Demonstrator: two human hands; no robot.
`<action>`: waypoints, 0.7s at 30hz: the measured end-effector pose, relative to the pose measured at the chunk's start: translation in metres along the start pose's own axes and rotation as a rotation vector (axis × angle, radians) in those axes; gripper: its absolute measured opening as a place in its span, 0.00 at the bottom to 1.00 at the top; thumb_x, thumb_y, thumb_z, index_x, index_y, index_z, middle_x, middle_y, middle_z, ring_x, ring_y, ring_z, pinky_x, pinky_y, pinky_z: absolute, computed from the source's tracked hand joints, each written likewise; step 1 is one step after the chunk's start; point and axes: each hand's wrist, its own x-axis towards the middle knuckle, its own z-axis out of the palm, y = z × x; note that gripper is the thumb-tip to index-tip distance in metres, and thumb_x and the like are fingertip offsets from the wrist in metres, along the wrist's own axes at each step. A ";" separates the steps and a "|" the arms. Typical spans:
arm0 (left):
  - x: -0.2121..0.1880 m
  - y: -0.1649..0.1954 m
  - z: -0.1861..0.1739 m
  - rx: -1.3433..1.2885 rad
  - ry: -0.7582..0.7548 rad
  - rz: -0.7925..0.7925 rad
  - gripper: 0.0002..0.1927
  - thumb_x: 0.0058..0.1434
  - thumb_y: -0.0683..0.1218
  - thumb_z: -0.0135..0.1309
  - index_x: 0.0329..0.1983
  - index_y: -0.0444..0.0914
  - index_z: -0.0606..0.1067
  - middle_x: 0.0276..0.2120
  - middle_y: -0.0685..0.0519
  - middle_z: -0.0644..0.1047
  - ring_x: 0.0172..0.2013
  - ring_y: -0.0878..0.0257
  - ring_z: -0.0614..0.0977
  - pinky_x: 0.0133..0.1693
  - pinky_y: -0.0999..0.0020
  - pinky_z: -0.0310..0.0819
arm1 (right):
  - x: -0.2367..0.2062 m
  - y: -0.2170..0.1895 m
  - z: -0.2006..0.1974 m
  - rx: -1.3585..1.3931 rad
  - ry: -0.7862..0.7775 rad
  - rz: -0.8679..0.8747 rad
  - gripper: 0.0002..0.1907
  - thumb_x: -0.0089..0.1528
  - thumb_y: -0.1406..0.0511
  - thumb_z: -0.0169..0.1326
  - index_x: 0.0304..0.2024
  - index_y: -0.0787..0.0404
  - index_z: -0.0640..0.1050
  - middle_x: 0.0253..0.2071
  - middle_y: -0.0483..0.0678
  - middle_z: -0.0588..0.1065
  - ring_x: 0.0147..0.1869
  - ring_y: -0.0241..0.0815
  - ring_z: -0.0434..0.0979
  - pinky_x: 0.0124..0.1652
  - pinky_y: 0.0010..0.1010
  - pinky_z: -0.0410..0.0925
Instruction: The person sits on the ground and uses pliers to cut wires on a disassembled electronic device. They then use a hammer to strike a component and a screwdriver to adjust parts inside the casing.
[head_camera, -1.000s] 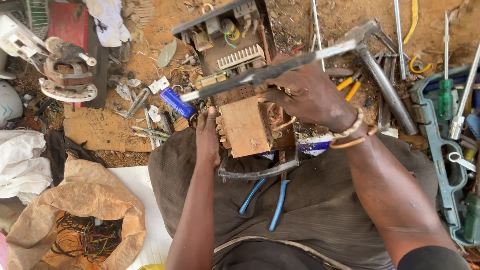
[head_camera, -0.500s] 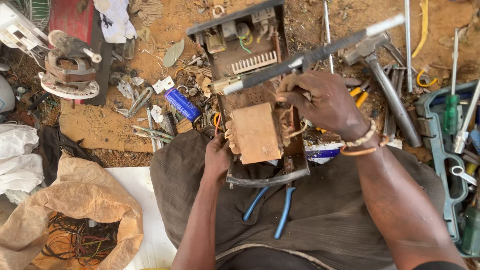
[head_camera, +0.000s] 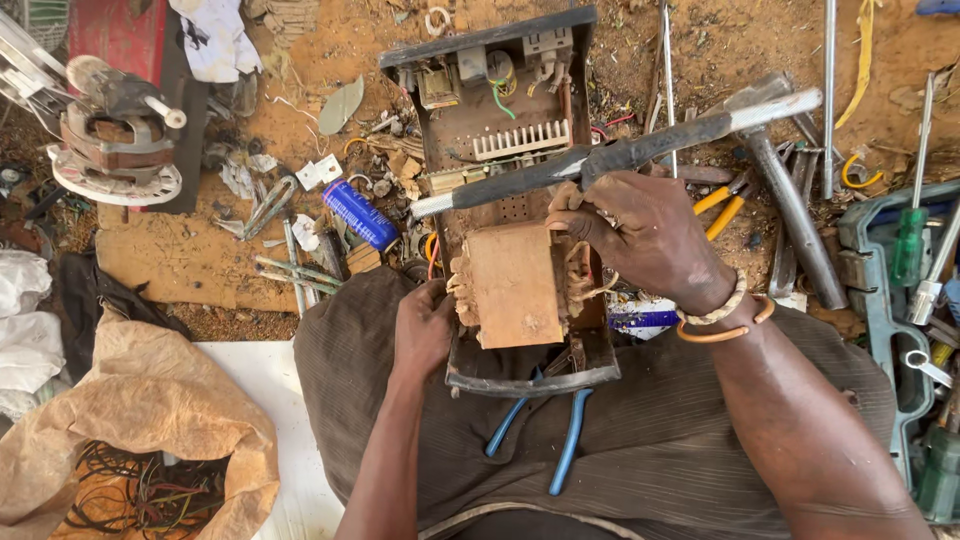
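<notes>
An opened electronic chassis (head_camera: 470, 130) rests on my lap, its near end holding a brown transformer block (head_camera: 513, 284). My left hand (head_camera: 423, 330) grips the chassis edge beside the transformer's left side. My right hand (head_camera: 640, 235) is closed around a long hammer (head_camera: 640, 148), which lies crosswise over the chassis, its metal end pointing right. The fingers of that hand touch the transformer's right side windings. Blue-handled pliers (head_camera: 545, 435) lie on my lap under the chassis.
A blue cylinder capacitor (head_camera: 360, 214) lies left of the chassis. A motor part (head_camera: 115, 140) sits far left, a paper bag of wires (head_camera: 130, 450) lower left. Yellow-handled pliers (head_camera: 725, 205), a metal rod (head_camera: 795, 215) and a tool tray with screwdrivers (head_camera: 900, 290) lie right.
The view has shifted slightly. My right hand with the hammer has dropped lower toward the transformer's right side. My left hand stays at the chassis edge.
</notes>
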 end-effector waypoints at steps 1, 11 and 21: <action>0.002 0.000 -0.001 0.016 -0.014 -0.041 0.16 0.64 0.42 0.54 0.52 0.29 0.79 0.36 0.40 0.84 0.36 0.56 0.82 0.42 0.60 0.76 | 0.000 0.000 0.000 -0.030 -0.009 0.017 0.13 0.62 0.59 0.66 0.42 0.60 0.80 0.29 0.45 0.76 0.32 0.41 0.77 0.28 0.33 0.68; -0.072 0.124 -0.059 0.068 0.622 0.702 0.23 0.73 0.58 0.53 0.60 0.37 0.74 0.60 0.42 0.76 0.63 0.49 0.77 0.65 0.52 0.72 | 0.011 -0.021 -0.012 -0.008 -0.090 -0.021 0.11 0.61 0.61 0.65 0.43 0.58 0.80 0.47 0.51 0.79 0.49 0.46 0.78 0.41 0.38 0.73; -0.111 0.250 -0.061 0.803 0.388 1.035 0.34 0.70 0.72 0.44 0.43 0.37 0.78 0.43 0.47 0.78 0.50 0.52 0.78 0.58 0.47 0.69 | -0.028 -0.013 -0.017 -0.002 -0.180 0.751 0.17 0.69 0.56 0.52 0.49 0.62 0.80 0.41 0.55 0.79 0.48 0.54 0.82 0.47 0.46 0.72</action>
